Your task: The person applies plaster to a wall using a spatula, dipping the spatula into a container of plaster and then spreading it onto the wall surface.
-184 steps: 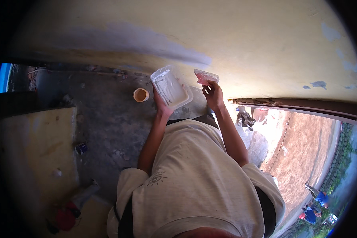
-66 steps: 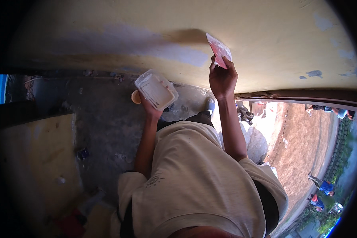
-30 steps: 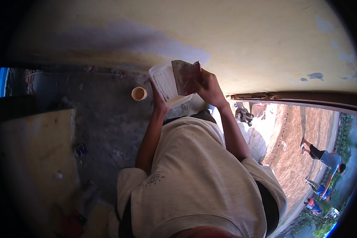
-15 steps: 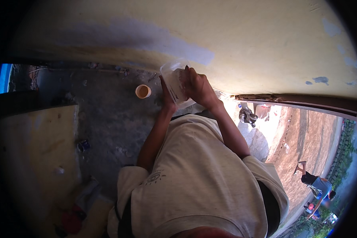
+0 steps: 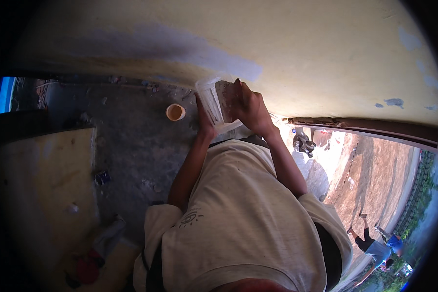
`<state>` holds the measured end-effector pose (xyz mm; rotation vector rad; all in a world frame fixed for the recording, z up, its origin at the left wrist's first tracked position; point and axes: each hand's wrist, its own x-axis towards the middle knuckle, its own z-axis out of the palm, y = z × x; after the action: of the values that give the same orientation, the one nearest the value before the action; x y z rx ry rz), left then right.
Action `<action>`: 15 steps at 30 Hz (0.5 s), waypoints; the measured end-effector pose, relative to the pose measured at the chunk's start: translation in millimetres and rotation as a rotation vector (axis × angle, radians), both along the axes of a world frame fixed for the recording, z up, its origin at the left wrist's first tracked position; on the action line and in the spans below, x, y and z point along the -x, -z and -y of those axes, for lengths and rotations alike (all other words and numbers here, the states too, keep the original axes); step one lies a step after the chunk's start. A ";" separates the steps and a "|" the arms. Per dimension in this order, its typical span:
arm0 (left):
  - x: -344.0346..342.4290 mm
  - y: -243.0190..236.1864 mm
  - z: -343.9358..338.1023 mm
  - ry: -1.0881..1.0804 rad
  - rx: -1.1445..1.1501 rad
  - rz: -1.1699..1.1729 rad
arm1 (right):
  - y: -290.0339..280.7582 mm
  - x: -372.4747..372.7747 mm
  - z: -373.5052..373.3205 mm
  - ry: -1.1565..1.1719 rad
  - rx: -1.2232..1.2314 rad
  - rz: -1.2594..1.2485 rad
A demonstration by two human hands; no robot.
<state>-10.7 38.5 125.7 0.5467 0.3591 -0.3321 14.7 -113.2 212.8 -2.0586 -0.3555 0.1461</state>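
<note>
My left hand (image 5: 205,120) is wrapped round the side of a clear plastic tub (image 5: 208,92), held tilted in front of my chest. Some of its fingers are hidden by the tub. A whitish paste-like smear shows inside the tub. In my right hand (image 5: 252,111) is a flat scraper (image 5: 225,97), gripped from the right. Its brownish, smeared blade lies at the tub's opening, with a pale edge facing the tub's inside. Whether the blade touches the tub's wall I cannot tell.
A cream bucket (image 5: 175,112) with tan contents stands on the dark floor (image 5: 131,151). The yellowish wall (image 5: 316,53) carries pale patches. A low yellow wall (image 5: 48,170) is at left, a person (image 5: 90,266) below it. Outside, people (image 5: 377,250) are at lower right.
My right hand has moved slightly right with the scraper, which now shows more plainly. The tub has turned a little. People outside have shifted.
</note>
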 end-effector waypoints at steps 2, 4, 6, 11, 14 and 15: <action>1.0 3.5 -1.2 0.033 0.063 0.025 | 7.5 2.3 -0.7 -0.003 -0.018 -0.009; 1.1 7.4 -4.7 0.069 0.179 0.092 | 8.0 3.7 -4.9 -0.035 -0.057 -0.068; 1.1 3.2 2.5 0.015 0.134 0.095 | 0.4 2.9 2.5 0.005 -0.171 -0.062; 1.5 1.2 0.9 -0.018 0.106 0.102 | 6.0 9.0 26.2 0.112 -0.556 -0.487; 0.6 8.8 -0.6 -0.072 0.074 0.062 | 22.2 24.4 20.0 0.323 -1.007 -0.527; -0.3 14.6 -1.6 -0.088 0.076 0.049 | 24.7 27.8 23.6 0.306 -1.084 -0.586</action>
<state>-10.4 40.1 111.1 0.4627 0.3206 -0.2461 -13.1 -136.7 188.0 -0.9092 0.2280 0.2828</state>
